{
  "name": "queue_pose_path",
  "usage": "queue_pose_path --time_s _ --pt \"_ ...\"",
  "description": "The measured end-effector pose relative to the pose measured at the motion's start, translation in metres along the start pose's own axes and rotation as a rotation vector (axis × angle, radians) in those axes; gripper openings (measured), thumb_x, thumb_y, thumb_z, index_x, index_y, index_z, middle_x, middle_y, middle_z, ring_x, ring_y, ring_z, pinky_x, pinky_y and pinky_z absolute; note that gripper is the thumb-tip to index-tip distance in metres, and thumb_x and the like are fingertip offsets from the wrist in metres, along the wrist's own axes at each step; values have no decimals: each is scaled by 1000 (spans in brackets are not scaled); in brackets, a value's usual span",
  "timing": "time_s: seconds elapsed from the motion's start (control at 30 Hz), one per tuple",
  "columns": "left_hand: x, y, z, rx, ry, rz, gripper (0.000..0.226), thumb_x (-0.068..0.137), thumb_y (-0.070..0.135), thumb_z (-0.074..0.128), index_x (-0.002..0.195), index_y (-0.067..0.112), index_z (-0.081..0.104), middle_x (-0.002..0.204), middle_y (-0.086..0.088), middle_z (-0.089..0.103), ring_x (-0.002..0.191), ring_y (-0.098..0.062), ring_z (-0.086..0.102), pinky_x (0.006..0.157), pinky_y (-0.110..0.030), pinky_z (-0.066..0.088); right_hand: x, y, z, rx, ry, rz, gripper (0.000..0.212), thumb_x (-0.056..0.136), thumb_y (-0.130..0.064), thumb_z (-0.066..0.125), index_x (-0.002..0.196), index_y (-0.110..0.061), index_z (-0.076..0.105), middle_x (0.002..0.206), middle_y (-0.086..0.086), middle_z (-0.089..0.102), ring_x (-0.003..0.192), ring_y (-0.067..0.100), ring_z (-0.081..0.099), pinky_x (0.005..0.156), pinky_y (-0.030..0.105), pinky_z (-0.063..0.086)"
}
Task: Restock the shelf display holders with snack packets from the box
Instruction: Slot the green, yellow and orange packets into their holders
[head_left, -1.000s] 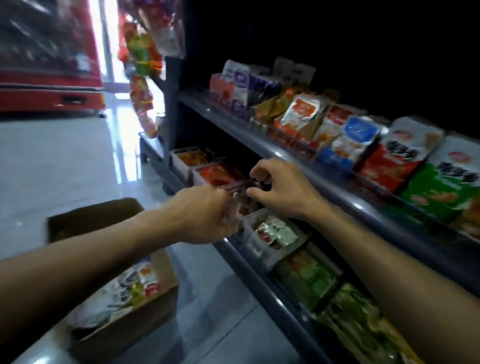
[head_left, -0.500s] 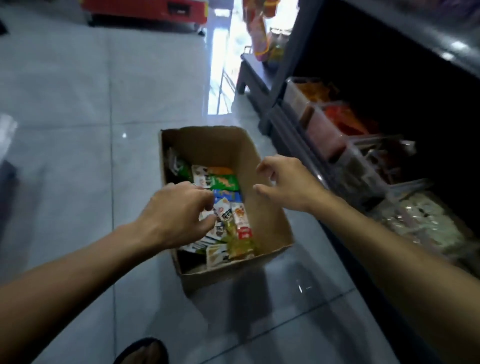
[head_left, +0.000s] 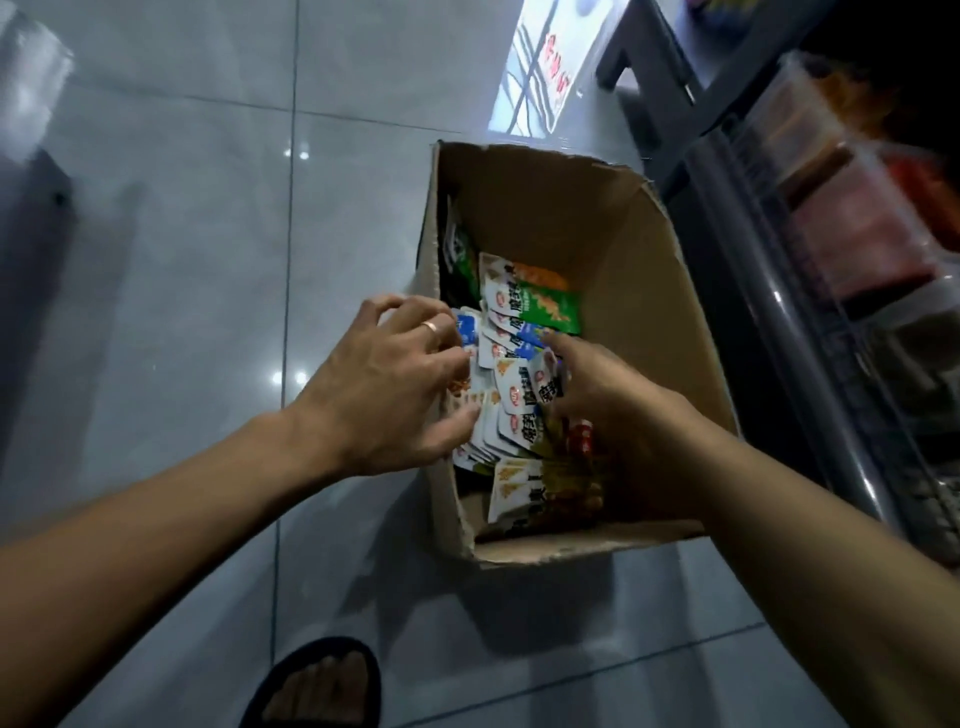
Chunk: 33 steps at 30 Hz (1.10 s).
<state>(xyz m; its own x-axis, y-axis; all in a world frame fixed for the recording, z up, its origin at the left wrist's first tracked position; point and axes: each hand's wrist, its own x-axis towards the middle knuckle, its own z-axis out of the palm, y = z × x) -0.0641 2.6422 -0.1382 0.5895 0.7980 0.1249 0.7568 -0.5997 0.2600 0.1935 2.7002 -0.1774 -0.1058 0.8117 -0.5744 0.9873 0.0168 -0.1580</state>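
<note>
Both hands have been brought down from above the box into it since approx. half a sec. ago, and the view has been tilted further down.

Cardboard box (head_left: 597, 223) is seen open-topped on the tiled floor (head_left: 182, 260), just beside the shelf unit (head_left: 769, 322) at right. Snack packets (head_left: 519, 374) are heaped loosely inside, mostly white w/ green, blue, orange and yellow print; the far half of the box interior is bare cardboard. One green-and-white packet (head_left: 540, 304) lies on top toward the far side of the heap.

Left hand (head_left: 395, 384) is set at the box's left wall, fingers spread and curled onto the packets, a ring (head_left: 431, 327) worn on one finger; whether any packet is actually gripped cannot be told. Right hand (head_left: 597, 395) is laid on the heap's right side, index finger stretched toward the blue-marked packets; its grasp cannot be told either.

Clear display holders (head_left: 810, 135) are mounted along the shelf at right, blurred, w/ orange and red contents. A sandalled foot (head_left: 317, 686) is seen at bottom centre.
</note>
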Motion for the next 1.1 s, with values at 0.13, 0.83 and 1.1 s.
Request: queue_pose_path --time_s 0.13,0.83,1.1 --pt "4 -2 10 -75 28 3 50 83 57 43 86 17 72 99 -4 69 119 -24 54 99 -44 37 23 9 19 -209 -49 -82 108 72 -27 83 156 -25 15 154 6 34 140 28 34 107 40 37" --pt "16 15 10 -298 92 -216 86 76 74 35 137 17 49 113 2 68 126 -17 48 112 -45 28 -64 -9 -50 1184 51 -230 32 81 -2 67 112 -10 62 104 11 74 97 26 71 82 38 60" --pt "45 43 -17 -885 125 -403 55 86 30 73 133 18 49 114 0 65 101 -15 66 90 -43 57 -88 -39 -60 1580 -56 -301 18 93 -1 54 110 -1 58 100 15 70 84 21 72 64 29 59"
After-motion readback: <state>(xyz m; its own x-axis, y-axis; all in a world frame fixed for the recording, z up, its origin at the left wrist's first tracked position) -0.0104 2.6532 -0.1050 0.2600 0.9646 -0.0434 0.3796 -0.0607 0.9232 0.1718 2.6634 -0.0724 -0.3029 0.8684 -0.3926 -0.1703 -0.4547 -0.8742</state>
